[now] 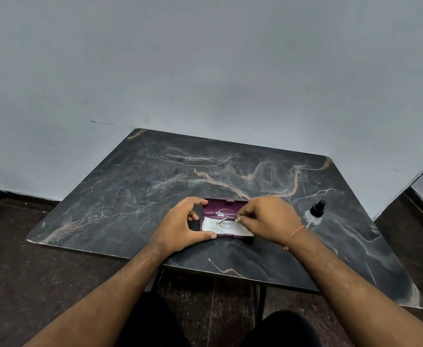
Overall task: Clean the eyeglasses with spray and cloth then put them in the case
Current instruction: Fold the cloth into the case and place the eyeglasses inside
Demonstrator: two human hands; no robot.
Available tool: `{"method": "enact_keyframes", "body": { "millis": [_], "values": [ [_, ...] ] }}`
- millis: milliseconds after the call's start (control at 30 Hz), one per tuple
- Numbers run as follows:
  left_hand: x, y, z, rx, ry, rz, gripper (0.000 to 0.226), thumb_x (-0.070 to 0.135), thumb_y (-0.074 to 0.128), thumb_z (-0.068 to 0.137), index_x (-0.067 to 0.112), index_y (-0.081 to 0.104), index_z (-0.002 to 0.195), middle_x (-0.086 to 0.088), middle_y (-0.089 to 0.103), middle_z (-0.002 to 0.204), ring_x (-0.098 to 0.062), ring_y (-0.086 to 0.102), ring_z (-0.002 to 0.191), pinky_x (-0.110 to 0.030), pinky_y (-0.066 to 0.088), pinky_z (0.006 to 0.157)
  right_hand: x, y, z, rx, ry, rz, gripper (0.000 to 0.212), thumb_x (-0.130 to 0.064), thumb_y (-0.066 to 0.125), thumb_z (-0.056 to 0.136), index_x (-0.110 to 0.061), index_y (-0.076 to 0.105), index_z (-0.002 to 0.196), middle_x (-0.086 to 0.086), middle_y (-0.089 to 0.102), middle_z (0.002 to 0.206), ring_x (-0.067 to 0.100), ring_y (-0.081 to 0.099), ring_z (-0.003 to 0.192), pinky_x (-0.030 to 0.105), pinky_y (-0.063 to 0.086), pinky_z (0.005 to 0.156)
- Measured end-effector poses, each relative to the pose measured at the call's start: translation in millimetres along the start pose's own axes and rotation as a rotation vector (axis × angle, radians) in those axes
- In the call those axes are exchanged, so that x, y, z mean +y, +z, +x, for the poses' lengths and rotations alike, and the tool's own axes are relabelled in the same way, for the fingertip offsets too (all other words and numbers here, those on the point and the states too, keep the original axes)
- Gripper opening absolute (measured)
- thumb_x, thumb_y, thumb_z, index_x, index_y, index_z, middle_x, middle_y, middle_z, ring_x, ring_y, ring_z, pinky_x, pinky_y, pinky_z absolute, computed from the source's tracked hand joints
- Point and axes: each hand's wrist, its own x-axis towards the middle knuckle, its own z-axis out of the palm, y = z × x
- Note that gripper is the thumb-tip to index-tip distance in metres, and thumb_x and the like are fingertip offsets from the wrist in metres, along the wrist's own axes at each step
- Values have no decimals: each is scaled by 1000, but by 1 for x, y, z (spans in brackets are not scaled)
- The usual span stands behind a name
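Dark-trousered knees (280,329) sit at the bottom edge, nearest the camera, with two bare forearms reaching forward over them to a black marbled table (155,176).

Left side: left hand (180,226) rests on the table at the left end of the case (224,209). Fingers curled in a wide C; index tip touches the lid's top left corner, thumb lies along the near edge of the base. Holds the case steady between finger and thumb.

Centre: case is maroon, open, lid tilted back away from the person. A white cloth (210,224) lines the base. Glasses (226,219), thin wire frame, lie in the open case, one lens over the lid, the other over the cloth. Whether the frame fully rests on the cloth cannot be told.

Right of centre: right hand (268,219) hovers over the right end of the case, fingers bent, thumb and fingertips pinching the right end of the glasses. An orange thread (296,232) circles the right wrist.

Right side: spray bottle (314,215), clear with black cap, stands on the table just beyond the right hand, apart from the case.

Behind: pale wall (205,58); dark floor (17,246) on both sides.
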Motion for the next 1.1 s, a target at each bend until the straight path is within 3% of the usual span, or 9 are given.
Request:
{"method": "enact_keyframes", "body": {
  "millis": [233,400,533,700,833,1000,1100],
  "values": [
    [-3,2,1,6,9,11,86,68,96,59,51,59,134,42,60,118,-6,65,103,-6,48,84,-23,25,12,66,3,-189,27,-41,53,95,-26,77,92,2,76,90,30,71,86,29,35,58],
    [-6,3,3,0,13,15,86,66,98,61,49,60,136,33,63,120,-9,67,101,-12,52,85,-24,41,11,46,-51,-224,33,-45,49,101,-28,78,103,-4,73,103,27,70,103,33,42,65],
    [-9,4,3,1,13,17,86,67,98,61,48,62,137,28,66,121,-10,68,101,-18,55,87,-22,46,8,43,-54,-224,35,-47,48,104,-27,77,105,-4,69,105,27,66,104,34,43,66],
    [-11,6,4,8,28,20,84,65,98,62,52,60,135,25,65,127,-12,69,101,-22,57,87,-22,47,4,48,-23,-180,35,-47,48,102,-30,76,114,-6,69,112,25,66,107,37,58,74],
    [-14,7,4,2,31,14,80,64,99,63,50,61,132,23,67,127,-14,69,101,-27,59,89,-19,45,-1,69,-31,-115,33,-48,53,99,-30,73,118,-6,67,120,23,64,109,37,58,80],
    [-17,6,4,7,24,-17,69,62,99,66,47,62,122,19,69,131,-17,71,101,-33,60,92,-12,46,-20,202,-17,-79,27,-48,58,98,-29,73,110,-10,67,110,20,62,101,36,57,73],
    [-18,5,4,0,3,-41,62,60,98,68,46,60,114,20,71,134,-16,72,100,-38,62,93,-3,46,-31,349,9,-20,23,-43,66,97,-27,73,111,-8,65,111,20,59,104,34,58,77]
  ]
}}
